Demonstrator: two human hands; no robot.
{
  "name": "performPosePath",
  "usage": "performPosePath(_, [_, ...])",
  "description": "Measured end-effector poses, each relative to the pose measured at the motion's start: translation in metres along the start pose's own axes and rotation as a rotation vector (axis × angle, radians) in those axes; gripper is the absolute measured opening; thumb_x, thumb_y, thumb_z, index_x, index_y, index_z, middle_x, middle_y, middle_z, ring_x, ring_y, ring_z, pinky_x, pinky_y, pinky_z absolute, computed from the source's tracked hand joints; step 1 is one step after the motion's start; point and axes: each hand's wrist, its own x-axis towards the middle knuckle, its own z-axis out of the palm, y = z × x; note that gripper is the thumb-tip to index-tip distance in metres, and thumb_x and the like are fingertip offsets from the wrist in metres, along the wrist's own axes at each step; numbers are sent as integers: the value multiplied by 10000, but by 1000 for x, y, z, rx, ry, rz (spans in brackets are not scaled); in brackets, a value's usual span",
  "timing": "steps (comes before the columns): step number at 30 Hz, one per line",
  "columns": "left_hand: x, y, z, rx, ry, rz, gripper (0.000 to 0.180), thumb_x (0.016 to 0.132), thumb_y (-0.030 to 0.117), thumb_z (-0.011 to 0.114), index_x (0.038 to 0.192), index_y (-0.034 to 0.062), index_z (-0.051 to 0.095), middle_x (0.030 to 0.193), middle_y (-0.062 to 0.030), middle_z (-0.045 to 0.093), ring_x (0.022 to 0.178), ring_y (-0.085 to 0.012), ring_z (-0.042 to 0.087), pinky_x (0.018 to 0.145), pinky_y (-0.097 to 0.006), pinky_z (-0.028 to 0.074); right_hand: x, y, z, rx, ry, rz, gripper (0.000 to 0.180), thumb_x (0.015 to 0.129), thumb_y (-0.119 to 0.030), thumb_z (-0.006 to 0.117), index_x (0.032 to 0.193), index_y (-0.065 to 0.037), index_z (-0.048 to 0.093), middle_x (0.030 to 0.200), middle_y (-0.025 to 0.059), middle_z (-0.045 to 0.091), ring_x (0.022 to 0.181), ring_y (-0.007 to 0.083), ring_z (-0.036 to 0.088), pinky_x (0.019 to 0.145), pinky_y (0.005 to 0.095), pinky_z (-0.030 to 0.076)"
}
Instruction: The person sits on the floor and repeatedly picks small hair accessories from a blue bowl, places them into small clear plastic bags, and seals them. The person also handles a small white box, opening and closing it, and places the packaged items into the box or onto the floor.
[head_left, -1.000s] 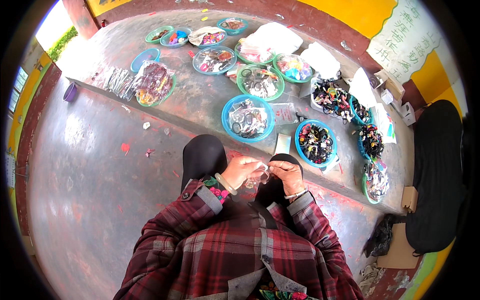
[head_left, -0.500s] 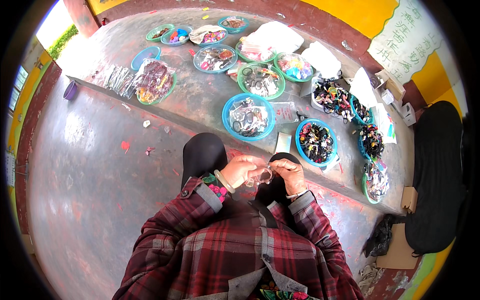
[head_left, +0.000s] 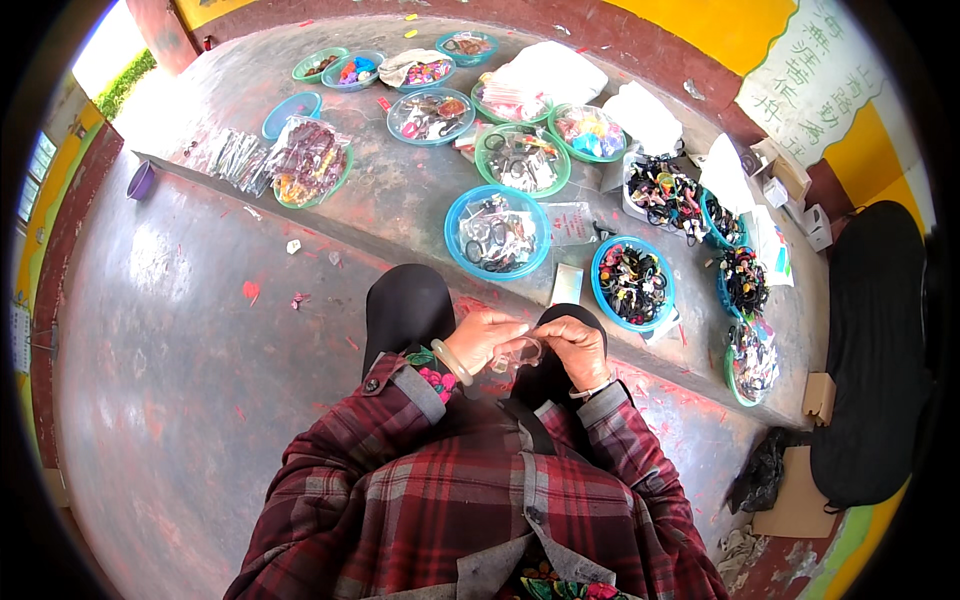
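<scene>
Above my lap, my left hand (head_left: 482,340) and my right hand (head_left: 574,345) meet with bent, closed fingers. A thin, pale see-through loop (head_left: 530,352) hangs between them, gripped by the fingertips of both; its exact kind is too small to make out. A pale bangle circles my left wrist, and a thin band is on my right. Just beyond my knees, a blue basket of packaged black bands (head_left: 540,228) stands on a raised ledge. To its right is another blue basket with dark hair ties (head_left: 668,290).
More baskets of small goods, such as a green one (head_left: 568,165), crowd the raised ledge (head_left: 380,225). A bundle of silvery strips (head_left: 238,160) lies at its left. Cardboard (head_left: 795,500) and a long black cushion-like shape (head_left: 870,350) are at the right. A purple bucket (head_left: 141,180) stands far left.
My fingertips have drawn slightly closer together, and the right hand has shifted a little to the left. The pale loop stays between both hands; the baskets have not moved.
</scene>
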Motion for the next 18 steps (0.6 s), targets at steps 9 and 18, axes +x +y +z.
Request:
performPosePath(9, [-2, 4, 8, 28, 62, 142, 219, 873, 113, 547, 996, -66, 574, 937, -112, 611, 838, -156, 609, 757, -247, 516, 0, -8, -7, 214, 113, 224, 236, 807, 28, 550, 1028, -22, 615, 888, 37, 624, 795, 96, 566, 704, 227, 441])
performPosePath(18, [1, -10, 6, 237, -22, 271, 225, 898, 141, 509, 977, -61, 571, 902, -98, 617, 821, -160, 622, 725, -252, 516, 0, -2, 2, 301, 11, 298, 152, 791, -70, 649, 919, 2, 609, 828, 24, 622, 761, 79, 555, 674, 221, 433])
